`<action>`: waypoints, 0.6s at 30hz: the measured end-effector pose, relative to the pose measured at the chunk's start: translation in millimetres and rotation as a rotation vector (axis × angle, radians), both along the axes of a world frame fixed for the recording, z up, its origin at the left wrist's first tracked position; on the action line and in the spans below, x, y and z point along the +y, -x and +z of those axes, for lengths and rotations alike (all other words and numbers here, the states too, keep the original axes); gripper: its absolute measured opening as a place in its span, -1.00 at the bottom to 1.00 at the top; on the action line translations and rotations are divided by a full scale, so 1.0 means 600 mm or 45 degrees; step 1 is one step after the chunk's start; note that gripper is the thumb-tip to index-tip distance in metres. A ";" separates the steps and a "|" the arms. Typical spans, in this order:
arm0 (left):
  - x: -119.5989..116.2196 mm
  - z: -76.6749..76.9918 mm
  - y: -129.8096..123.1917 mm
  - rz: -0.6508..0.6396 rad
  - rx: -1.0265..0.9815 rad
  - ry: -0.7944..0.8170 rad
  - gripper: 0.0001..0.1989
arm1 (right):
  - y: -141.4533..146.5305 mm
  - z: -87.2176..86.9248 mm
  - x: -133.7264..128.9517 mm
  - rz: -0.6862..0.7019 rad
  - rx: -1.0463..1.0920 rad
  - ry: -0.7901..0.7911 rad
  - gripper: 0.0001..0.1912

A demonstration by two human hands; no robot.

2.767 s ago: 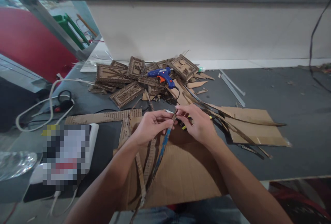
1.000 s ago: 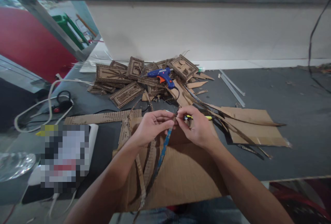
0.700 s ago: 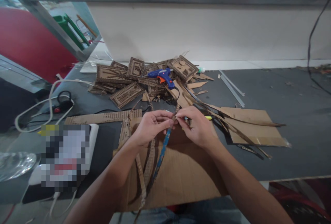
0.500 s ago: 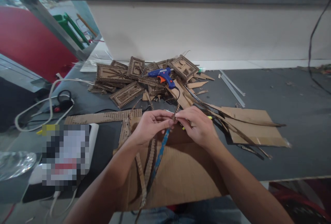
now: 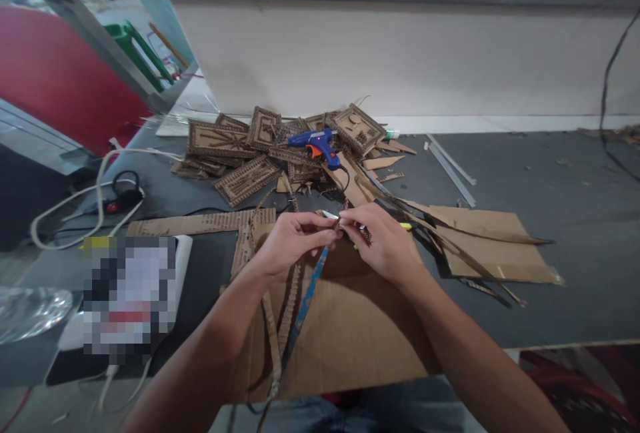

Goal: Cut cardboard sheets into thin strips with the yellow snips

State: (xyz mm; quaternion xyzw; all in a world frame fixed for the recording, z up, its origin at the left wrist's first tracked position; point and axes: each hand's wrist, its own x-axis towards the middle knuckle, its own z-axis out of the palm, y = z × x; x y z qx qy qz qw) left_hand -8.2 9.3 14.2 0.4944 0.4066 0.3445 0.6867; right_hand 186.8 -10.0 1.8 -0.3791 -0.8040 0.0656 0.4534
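Note:
Fingertips pinched, my left hand (image 5: 295, 239) grips the upper end of a narrow cardboard strip (image 5: 309, 296) with blue print on one face. My right hand (image 5: 383, 239) is closed on the same end, its fingertips meeting the left ones. The strip slants down toward me over a large cardboard sheet (image 5: 360, 333). A small silvery pointed piece (image 5: 330, 215) shows just above the fingertips; I cannot tell what it belongs to. Bare corrugated strips (image 5: 290, 306) hang left of the blue one. A yellow piece (image 5: 406, 226) sticks out beside my right hand, mostly hidden.
A blue glue gun (image 5: 317, 144) lies on a pile of framed cardboard panels (image 5: 245, 179) at the back. On the right are a flat cardboard piece (image 5: 495, 246) and clear glue sticks (image 5: 453, 173). White cables (image 5: 100, 179) and a blurred device (image 5: 183, 266) are at the left.
My fingertips have shifted slightly on the strip, and more of the silvery piece shows. The view has moved a little; the things on the table lie as before.

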 end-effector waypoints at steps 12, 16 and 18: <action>-0.002 -0.006 -0.005 0.026 -0.032 0.034 -0.64 | 0.000 -0.006 0.007 0.057 0.006 0.095 -0.84; -0.003 -0.007 -0.007 0.006 -0.058 0.031 -0.66 | 0.005 -0.009 0.006 0.046 0.085 0.078 -0.81; -0.004 -0.009 -0.007 -0.001 -0.072 0.031 -0.68 | 0.007 -0.010 0.004 0.034 0.125 0.082 -0.80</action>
